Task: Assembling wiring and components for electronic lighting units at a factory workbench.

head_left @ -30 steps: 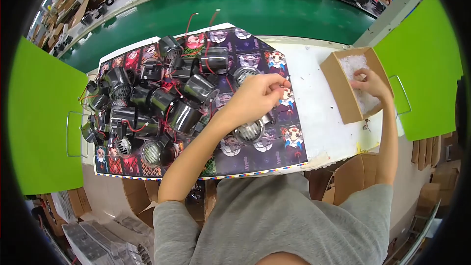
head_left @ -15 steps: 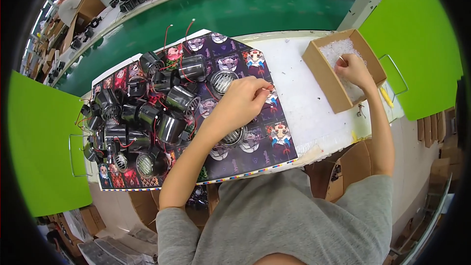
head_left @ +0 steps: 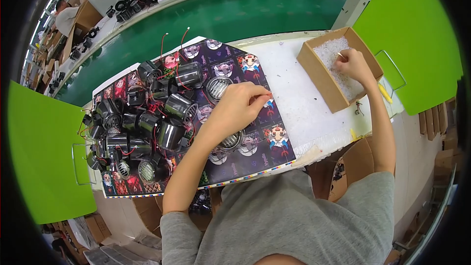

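Observation:
My left hand is closed in a pinch above the printed cartoon sheet; anything between its fingertips is too small to make out. Beneath and beside it lie round black parts with slatted grille faces, one grille beyond the wrist and another grille nearer me. My right hand reaches into an open cardboard box holding many small clear plastic pieces. Its fingers are pinched together, with a small whitish piece showing at the tips.
Several black cylindrical housings with red wires crowd the sheet's left half. A yellow-handled tool lies right of the box. A green conveyor belt runs behind the white table. Green panels flank both sides; another person is far left.
The whole view has shifted slightly. My right hand stays in the box with its fingers turned a little; my left hand keeps its pinch over the sheet.

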A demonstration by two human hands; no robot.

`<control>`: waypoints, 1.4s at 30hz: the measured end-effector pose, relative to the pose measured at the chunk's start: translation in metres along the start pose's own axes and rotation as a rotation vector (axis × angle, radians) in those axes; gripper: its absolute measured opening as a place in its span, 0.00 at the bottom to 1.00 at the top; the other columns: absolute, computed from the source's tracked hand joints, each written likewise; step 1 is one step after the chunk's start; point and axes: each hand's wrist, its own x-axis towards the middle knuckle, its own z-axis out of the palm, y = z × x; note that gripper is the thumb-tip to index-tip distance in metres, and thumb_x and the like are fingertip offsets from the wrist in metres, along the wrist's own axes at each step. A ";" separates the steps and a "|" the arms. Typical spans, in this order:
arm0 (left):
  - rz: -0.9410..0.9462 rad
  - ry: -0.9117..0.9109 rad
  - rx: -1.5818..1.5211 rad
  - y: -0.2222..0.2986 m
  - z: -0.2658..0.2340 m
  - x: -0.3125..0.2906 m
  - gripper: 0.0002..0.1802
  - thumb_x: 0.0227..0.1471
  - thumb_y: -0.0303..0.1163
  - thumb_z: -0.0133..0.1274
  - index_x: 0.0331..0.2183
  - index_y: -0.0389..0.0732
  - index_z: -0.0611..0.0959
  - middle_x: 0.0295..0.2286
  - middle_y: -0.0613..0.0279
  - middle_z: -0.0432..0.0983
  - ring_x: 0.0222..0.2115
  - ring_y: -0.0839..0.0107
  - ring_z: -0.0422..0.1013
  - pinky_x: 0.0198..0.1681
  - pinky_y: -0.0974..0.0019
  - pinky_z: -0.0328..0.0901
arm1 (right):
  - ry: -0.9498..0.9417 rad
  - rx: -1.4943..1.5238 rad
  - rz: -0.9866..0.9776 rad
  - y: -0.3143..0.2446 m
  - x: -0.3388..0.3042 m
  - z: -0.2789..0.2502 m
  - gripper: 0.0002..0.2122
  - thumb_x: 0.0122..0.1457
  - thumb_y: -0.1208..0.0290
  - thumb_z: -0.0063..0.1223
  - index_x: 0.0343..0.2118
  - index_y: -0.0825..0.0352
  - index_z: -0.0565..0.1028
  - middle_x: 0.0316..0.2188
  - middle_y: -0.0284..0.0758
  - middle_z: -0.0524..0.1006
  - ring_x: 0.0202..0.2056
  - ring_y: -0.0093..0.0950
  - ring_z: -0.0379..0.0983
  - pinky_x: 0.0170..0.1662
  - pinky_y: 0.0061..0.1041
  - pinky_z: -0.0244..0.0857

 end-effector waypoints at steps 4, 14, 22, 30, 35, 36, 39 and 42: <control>-0.051 -0.064 -0.039 0.005 0.002 0.005 0.09 0.48 0.30 0.51 0.32 0.35 0.81 0.23 0.57 0.76 0.19 0.76 0.67 0.24 0.74 0.62 | -0.069 0.181 -0.006 0.001 -0.001 -0.009 0.13 0.43 0.65 0.59 0.30 0.69 0.76 0.23 0.40 0.75 0.27 0.29 0.72 0.35 0.26 0.65; -0.071 -0.122 -0.153 -0.003 0.007 0.008 0.10 0.50 0.30 0.48 0.33 0.34 0.80 0.21 0.61 0.76 0.19 0.79 0.70 0.24 0.74 0.64 | -0.239 0.120 -0.098 -0.021 -0.003 -0.004 0.15 0.43 0.69 0.58 0.36 0.68 0.73 0.28 0.38 0.73 0.33 0.28 0.68 0.37 0.26 0.63; -0.043 -0.072 -0.113 -0.005 0.008 0.008 0.10 0.50 0.29 0.48 0.32 0.34 0.80 0.21 0.61 0.76 0.19 0.78 0.70 0.23 0.74 0.64 | -0.243 0.239 -0.033 -0.007 -0.005 -0.002 0.11 0.41 0.73 0.58 0.28 0.72 0.75 0.24 0.41 0.75 0.28 0.27 0.72 0.33 0.26 0.64; -0.173 0.099 -0.162 -0.005 0.006 0.006 0.10 0.45 0.27 0.49 0.30 0.32 0.80 0.19 0.51 0.75 0.18 0.68 0.71 0.23 0.69 0.63 | 0.154 0.176 0.019 -0.025 -0.008 -0.032 0.06 0.42 0.77 0.53 0.24 0.73 0.75 0.19 0.40 0.75 0.22 0.26 0.72 0.28 0.24 0.65; -0.058 0.176 0.089 0.002 0.011 0.007 0.10 0.46 0.27 0.50 0.31 0.32 0.80 0.18 0.56 0.75 0.17 0.72 0.71 0.23 0.71 0.65 | 0.003 0.396 -0.175 -0.080 -0.020 -0.039 0.07 0.44 0.74 0.57 0.25 0.72 0.75 0.20 0.36 0.74 0.24 0.23 0.70 0.29 0.23 0.63; -0.045 0.187 0.135 0.001 0.013 0.009 0.10 0.45 0.27 0.51 0.31 0.32 0.79 0.18 0.54 0.75 0.17 0.69 0.71 0.23 0.69 0.65 | -0.076 0.420 -0.229 -0.092 -0.023 -0.032 0.08 0.44 0.73 0.57 0.25 0.72 0.75 0.21 0.36 0.75 0.27 0.22 0.70 0.31 0.22 0.62; -0.110 0.153 0.119 -0.002 0.012 0.011 0.10 0.44 0.27 0.52 0.30 0.32 0.79 0.17 0.53 0.74 0.17 0.67 0.71 0.22 0.68 0.64 | -0.177 0.389 -0.285 -0.125 -0.026 0.006 0.08 0.42 0.73 0.58 0.25 0.71 0.76 0.20 0.39 0.75 0.25 0.27 0.72 0.31 0.25 0.63; -0.065 0.169 0.126 -0.005 0.011 0.011 0.09 0.44 0.27 0.52 0.29 0.31 0.79 0.17 0.53 0.74 0.17 0.66 0.71 0.22 0.68 0.64 | -0.163 0.333 -0.302 -0.134 -0.024 0.038 0.08 0.41 0.73 0.58 0.26 0.71 0.76 0.18 0.43 0.74 0.22 0.33 0.72 0.29 0.28 0.64</control>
